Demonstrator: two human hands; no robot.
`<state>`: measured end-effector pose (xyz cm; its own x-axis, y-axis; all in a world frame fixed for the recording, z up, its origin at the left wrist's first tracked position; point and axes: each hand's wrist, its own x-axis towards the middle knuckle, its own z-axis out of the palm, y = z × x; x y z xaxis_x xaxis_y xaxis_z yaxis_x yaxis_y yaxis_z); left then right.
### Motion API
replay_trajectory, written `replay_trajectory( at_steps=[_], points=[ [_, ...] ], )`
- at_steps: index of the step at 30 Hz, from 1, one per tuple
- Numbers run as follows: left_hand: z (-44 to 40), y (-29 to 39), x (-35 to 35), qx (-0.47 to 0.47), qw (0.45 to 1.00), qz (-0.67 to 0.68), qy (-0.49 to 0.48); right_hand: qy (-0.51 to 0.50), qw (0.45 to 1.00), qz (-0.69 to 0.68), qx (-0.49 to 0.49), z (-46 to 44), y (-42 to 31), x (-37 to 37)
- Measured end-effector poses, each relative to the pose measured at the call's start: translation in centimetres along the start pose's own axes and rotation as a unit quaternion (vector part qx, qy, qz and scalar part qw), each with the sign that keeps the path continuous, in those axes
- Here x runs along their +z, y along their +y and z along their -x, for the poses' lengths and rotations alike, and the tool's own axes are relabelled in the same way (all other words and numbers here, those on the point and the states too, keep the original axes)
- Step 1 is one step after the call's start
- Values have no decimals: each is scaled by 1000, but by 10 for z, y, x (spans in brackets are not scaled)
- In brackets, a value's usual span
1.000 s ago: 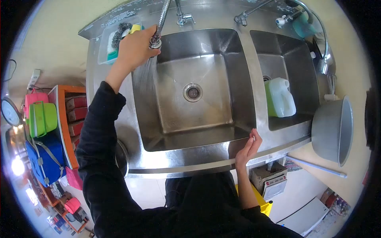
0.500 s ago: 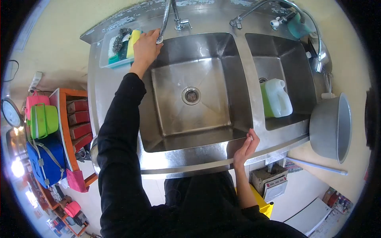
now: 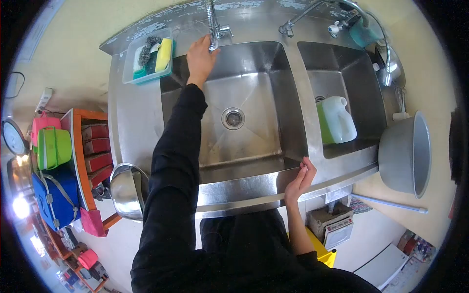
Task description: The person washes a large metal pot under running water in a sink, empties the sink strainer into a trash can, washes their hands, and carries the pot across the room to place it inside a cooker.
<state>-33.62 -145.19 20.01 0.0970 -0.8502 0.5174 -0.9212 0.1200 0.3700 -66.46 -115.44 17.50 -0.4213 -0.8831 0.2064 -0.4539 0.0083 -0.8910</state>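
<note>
At the back of the large steel sink [image 3: 239, 146], my left hand [image 3: 201, 59] is closed round the sprayer head [image 3: 213, 45] at the end of a coiled metal hose [image 3: 210, 17]. No water spray shows. My right hand [image 3: 300, 181] rests at the sink's front right rim, its fingers curled together; whether anything small is between them cannot be made out. A plastic tub [image 3: 128, 66] left of the sink holds a yellow sponge [image 3: 164, 54] and a grey scourer [image 3: 144, 56]. The sink's drain [image 3: 233, 118] is uncovered.
The smaller right basin holds a jug [image 3: 337, 120] with green liquid. A large grey pot [image 3: 403, 151] stands to its right. A second faucet [image 3: 287, 29] is behind. At the front left is a metal bowl [image 3: 128, 190]. Shelves with bags [image 3: 56, 195] stand farther left.
My left hand has moved right with the sprayer, from beside the tub toward the faucet. The water spray seen a second ago no longer shows. My right hand has stayed at the rim.
</note>
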Motion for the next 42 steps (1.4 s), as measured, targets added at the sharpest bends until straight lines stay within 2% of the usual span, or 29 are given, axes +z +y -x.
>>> replay_trajectory(
  at_steps=[2,5,10,12,15,16,18,19,20,22,25,28,31,32,34,35,36,37,38,39,40,41,42],
  points=[
    [3,20,4,-35,997,59,29,-2,1000,0,-3,0,0,0],
    [4,54,6,-154,964,214,-18,-7,1000,1,-7,-1,2,0],
    [3,90,14,-159,913,374,-18,-16,999,-19,-35,0,7,3],
    [5,94,-3,-158,886,434,-46,-31,996,-73,27,-7,-9,12],
    [17,92,-46,-148,895,415,-73,-71,974,-186,105,-26,-22,54],
    [23,92,-64,-134,920,360,-84,-98,961,-218,140,-34,-24,76],
    [31,83,-84,-125,929,339,-83,-176,901,-297,263,-47,-28,133],
    [35,78,-91,-119,934,327,-83,-219,847,-347,337,-52,-34,163],
    [39,72,-96,-116,938,316,-82,-262,783,-391,407,-56,-42,193],
    [44,65,-103,-106,946,294,-85,-257,602,-502,566,-60,-46,251],
    [50,66,-123,-41,990,130,-36,-199,528,-568,599,-54,-83,284],
    [56,49,-119,-45,995,90,19,-248,502,-538,630,-60,-94,288],
    [62,26,-115,-73,968,240,-1,-299,514,-475,649,-87,-81,306],
    [64,25,-121,-91,953,287,-30,-324,603,-452,572,-102,-88,304],
    [73,22,-114,-83,950,301,8,-359,753,-387,394,-139,-113,299],
    [81,19,-109,-82,948,305,28,-371,809,-346,296,-155,-126,297],
    [91,17,-102,-118,939,322,32,-380,853,-301,194,-169,-133,298],
    [103,16,-91,-156,928,336,38,-276,953,-116,-47,-184,-121,306],
    [119,11,-73,-188,907,375,42,-136,947,76,-281,-199,-105,313],
    [135,3,-54,-218,884,412,46,-135,939,94,-301,-211,-103,311],
    [150,-5,-42,-358,783,508,-19,-133,931,112,-321,-224,-102,310],
    [161,-11,-36,-480,648,585,-81,-151,924,109,-333,-234,-96,312],
    [166,-15,-37,-511,623,588,-75,-168,917,107,-345,-241,-91,316]
  ],
)
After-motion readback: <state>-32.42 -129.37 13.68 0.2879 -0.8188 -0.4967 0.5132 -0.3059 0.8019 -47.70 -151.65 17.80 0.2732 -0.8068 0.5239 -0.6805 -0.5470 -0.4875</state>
